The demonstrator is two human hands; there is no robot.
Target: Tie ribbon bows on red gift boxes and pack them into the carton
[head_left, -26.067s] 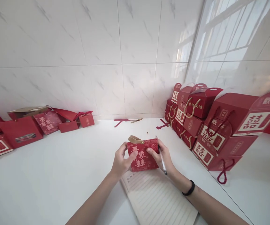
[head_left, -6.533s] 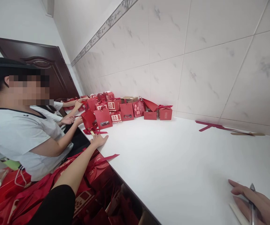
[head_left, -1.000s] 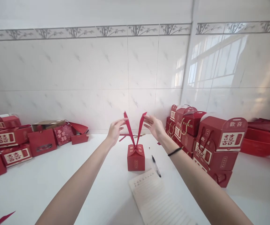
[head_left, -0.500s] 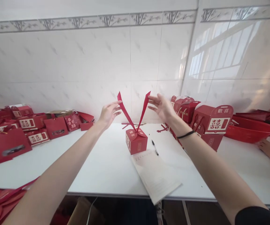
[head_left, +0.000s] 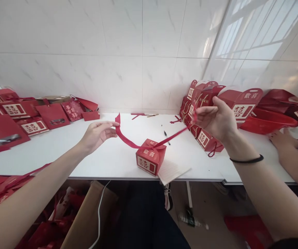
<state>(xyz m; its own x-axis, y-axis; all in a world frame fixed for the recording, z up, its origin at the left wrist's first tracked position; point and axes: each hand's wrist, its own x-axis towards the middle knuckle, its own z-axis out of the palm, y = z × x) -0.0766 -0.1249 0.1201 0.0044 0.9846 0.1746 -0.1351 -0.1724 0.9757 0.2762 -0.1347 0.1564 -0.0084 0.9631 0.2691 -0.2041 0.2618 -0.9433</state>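
"Where do you have the red box (head_left: 151, 157)?"
"You have it on the white table (head_left: 107, 155), near the front edge, with the notebook (head_left: 174, 171) beside it jutting past that edge."
"And your hands?"
"Your left hand (head_left: 99, 134) pinches one end of the red ribbon (head_left: 174, 136), which sags towards the box top. Your right hand (head_left: 220, 119), slightly blurred, grips the other end, pulled straight. Your pen (head_left: 165, 134) lies beyond the box."

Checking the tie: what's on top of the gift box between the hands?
A red ribbon lies across the printed flaps of the gift box; what it covers is hidden.
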